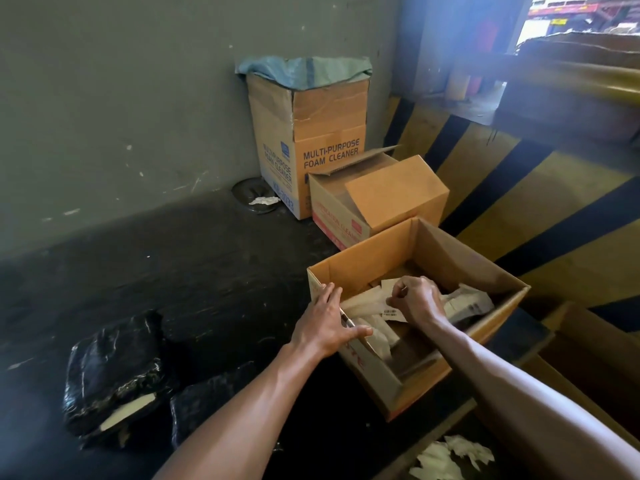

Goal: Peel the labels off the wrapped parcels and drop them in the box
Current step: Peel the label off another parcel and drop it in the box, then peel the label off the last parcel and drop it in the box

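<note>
An open cardboard box (446,258) sits on the dark floor in front of me, with several crumpled white labels (467,301) lying inside. My left hand (329,322) rests on the box's near left rim, fingers spread over the edge. Over the box's inside, my right hand (417,297) is closed, pinching a white label (391,311) with barcode print. Two parcels wrapped in black plastic lie on the floor at lower left: a larger one (114,372) with a pale label showing at its torn edge, and a smaller one (211,407) beside it.
A tall "Multi-Purpose Foam Cleaner" box (311,133) with a blue bag liner stands against the grey wall. A smaller open carton (377,202) sits beside it. Yellow-and-black striped kerb (519,188) runs along the right. More white scraps (453,457) lie at bottom right.
</note>
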The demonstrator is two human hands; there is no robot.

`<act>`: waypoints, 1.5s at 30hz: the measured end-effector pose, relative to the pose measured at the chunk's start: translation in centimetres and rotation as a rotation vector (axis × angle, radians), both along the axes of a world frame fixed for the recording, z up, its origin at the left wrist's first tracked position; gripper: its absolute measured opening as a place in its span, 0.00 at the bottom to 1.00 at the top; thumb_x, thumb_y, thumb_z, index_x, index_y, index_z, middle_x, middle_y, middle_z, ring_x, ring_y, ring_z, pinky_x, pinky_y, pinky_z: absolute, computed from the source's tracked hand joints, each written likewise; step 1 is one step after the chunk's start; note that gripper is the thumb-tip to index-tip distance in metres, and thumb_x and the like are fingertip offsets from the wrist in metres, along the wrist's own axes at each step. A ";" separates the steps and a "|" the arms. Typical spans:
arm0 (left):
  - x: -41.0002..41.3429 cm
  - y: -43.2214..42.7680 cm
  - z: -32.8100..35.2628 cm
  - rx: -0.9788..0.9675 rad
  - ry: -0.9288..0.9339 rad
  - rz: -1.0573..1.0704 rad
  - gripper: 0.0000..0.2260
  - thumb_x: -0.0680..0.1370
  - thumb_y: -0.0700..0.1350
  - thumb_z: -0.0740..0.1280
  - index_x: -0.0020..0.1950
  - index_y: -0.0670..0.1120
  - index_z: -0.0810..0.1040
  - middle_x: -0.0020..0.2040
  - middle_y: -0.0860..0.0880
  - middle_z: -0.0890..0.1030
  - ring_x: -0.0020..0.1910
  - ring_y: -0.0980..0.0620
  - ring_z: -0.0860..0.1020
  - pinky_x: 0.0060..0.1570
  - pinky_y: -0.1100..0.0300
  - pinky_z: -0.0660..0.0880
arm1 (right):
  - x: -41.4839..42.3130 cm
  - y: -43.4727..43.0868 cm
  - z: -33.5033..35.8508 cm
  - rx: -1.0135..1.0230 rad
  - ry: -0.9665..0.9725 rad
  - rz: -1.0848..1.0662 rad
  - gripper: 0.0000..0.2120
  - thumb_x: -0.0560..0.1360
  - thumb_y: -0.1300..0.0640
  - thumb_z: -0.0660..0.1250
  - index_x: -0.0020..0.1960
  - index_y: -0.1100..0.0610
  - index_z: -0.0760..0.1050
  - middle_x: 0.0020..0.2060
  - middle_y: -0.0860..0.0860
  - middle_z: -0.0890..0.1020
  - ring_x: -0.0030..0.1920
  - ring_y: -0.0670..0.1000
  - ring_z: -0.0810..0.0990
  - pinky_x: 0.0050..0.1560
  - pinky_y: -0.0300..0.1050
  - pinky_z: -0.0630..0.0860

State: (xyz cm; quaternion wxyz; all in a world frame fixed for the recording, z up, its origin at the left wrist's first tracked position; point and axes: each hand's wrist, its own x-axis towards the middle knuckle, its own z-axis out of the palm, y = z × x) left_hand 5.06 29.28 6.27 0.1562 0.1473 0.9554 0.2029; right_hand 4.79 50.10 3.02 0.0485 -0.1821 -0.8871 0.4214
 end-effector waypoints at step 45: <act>6.3 -43.9 -4.6 0.422 -0.021 0.987 0.24 0.75 0.48 0.72 0.69 0.47 0.70 0.62 0.49 0.76 0.65 0.47 0.73 0.61 0.55 0.69 | -3.5 -43.7 -0.4 0.101 -0.243 0.589 0.32 0.76 0.44 0.70 0.75 0.55 0.67 0.70 0.53 0.74 0.69 0.53 0.74 0.63 0.47 0.72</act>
